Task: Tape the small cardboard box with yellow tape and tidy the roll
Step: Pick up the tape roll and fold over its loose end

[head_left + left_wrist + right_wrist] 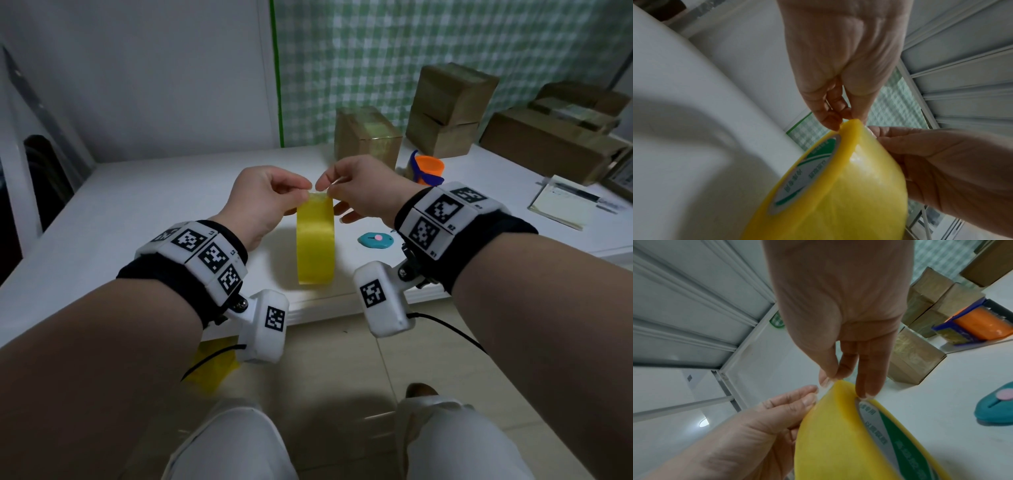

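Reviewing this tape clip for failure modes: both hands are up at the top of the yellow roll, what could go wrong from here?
1. The yellow tape roll hangs above the table, gripped only at its top edge by the left hand and right hand; a slip could drop it.
2. The grip is all fingertips at the roll's rim, so a peeled end may tear or re-stick.
3. The teal cutter lies right below; a dropped roll might knock it.
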